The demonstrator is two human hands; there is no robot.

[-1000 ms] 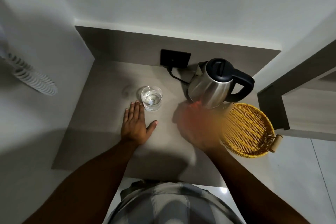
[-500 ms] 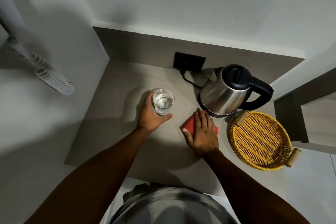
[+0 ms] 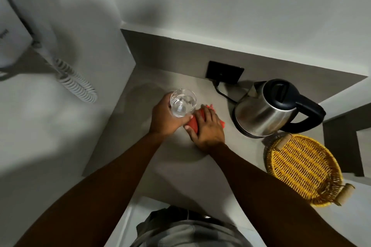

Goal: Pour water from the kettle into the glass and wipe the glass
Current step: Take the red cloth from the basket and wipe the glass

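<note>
- Right hand (image 3: pixel 208 128) is laid flat, grip spread over the red cloth (image 3: pixel 193 123), pressing it against the counter (image 3: pixel 180 166) beside the glass base, likely so the wipe can begin.
- Left hand (image 3: pixel 166 117) is wrapped round the glass (image 3: pixel 182 102), grip closed on its wall; the glass is held upright so the water inside is kept in.
- Wicker tray (image 3: pixel 303 168) is parked at the right, clear of the work.
- Kettle (image 3: pixel 267 110) is set on its base farther back, so pouring is judged done.

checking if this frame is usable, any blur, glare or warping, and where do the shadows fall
Head view: sharp, no motion blur on the left hand or right hand; wide-angle bending of the wall edges; dim, with soft arm shadows on the counter; bright highlights on the kettle; the glass reads clearly.
</note>
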